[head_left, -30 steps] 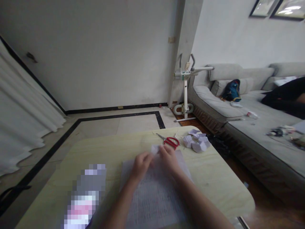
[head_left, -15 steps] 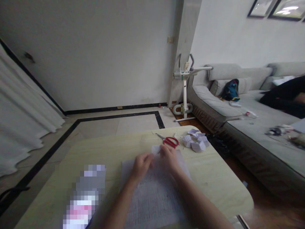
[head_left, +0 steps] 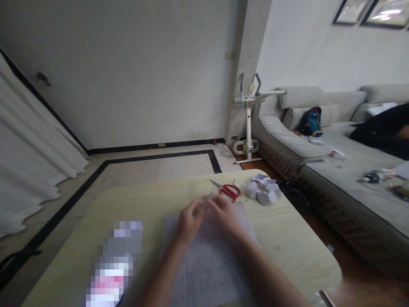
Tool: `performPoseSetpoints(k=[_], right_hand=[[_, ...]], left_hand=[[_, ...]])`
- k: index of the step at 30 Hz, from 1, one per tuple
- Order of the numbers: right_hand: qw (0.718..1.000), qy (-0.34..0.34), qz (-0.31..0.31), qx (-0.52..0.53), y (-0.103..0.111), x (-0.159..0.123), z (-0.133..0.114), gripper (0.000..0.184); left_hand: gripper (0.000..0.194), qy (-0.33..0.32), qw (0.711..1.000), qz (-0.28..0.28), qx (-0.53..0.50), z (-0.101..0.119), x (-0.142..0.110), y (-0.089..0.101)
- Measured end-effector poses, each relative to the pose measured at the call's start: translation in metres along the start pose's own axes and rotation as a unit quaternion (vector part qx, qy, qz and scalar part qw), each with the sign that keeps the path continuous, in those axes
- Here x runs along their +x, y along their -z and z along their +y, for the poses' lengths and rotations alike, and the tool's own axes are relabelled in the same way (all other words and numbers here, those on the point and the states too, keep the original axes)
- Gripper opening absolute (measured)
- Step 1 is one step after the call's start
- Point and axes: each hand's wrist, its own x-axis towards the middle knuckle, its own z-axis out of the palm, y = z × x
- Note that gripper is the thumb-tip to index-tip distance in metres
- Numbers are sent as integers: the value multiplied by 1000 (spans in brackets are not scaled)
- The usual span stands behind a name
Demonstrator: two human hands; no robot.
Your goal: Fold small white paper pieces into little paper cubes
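My left hand [head_left: 191, 215] and my right hand [head_left: 223, 212] are close together, pinching a small piece of white paper [head_left: 208, 198] between them. Most of that piece is hidden by my fingers. Beneath both hands lies a large sheet of paper [head_left: 207, 273] covered in faint printed or written lines. Just beyond my right hand are red-handled scissors [head_left: 230, 192], blades pointing away to the left. Several folded white paper pieces [head_left: 262, 190] form a loose ring to the right of the scissors.
The pale wooden table [head_left: 294, 238] has rounded corners. A pixelated object [head_left: 111, 264] lies at its left side. Right of the table stands a grey sofa [head_left: 345, 170] with a backpack [head_left: 309, 121] and a person's dark-clothed legs [head_left: 383, 130]. White exercise equipment [head_left: 248, 123] stands behind.
My right hand has moved left against my left hand. The small paper, earlier showing flat between the hands, is now mostly covered by my fingers.
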Motion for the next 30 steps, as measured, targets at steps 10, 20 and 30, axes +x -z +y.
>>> performPoseSetpoints(k=[10,20,30], right_hand=[[1000,-2,19,6,-4,-2,0,14],[991,75,56,-94,-12,-9,6,10],[991,37,97,-83,-13,-10,4,9]], left_hand=[[40,-36,998,14,55,-3,-3,0],[44,-178,944,89,262,-8,-1,-6],[8,-239,889,152,361,5,-2,-10]])
